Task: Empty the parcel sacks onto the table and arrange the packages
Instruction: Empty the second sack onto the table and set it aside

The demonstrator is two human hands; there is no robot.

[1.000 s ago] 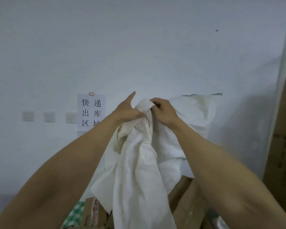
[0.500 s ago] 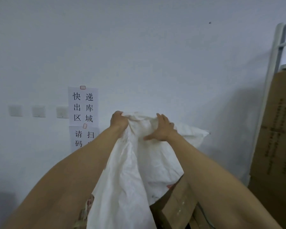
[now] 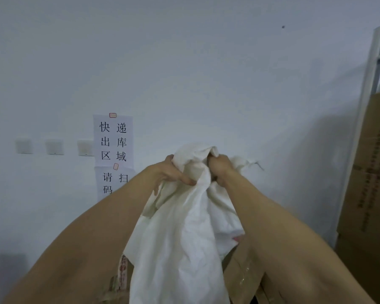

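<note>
Aloft, left hand [image 3: 171, 174] and right hand [image 3: 220, 170] clutch the sack [image 3: 180, 249]; sign [image 3: 113, 140] reads 快递出库区域.

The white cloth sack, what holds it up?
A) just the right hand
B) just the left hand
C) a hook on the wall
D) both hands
D: the left hand and the right hand both grip the bunched top of the white cloth sack.

Upper paper sign [image 3: 113, 140] on the wall [image 3: 195, 73] is reading 快递出库区域; lower paper sign [image 3: 110, 182] beneath is showing 请扫码, its remainder hidden.
</note>
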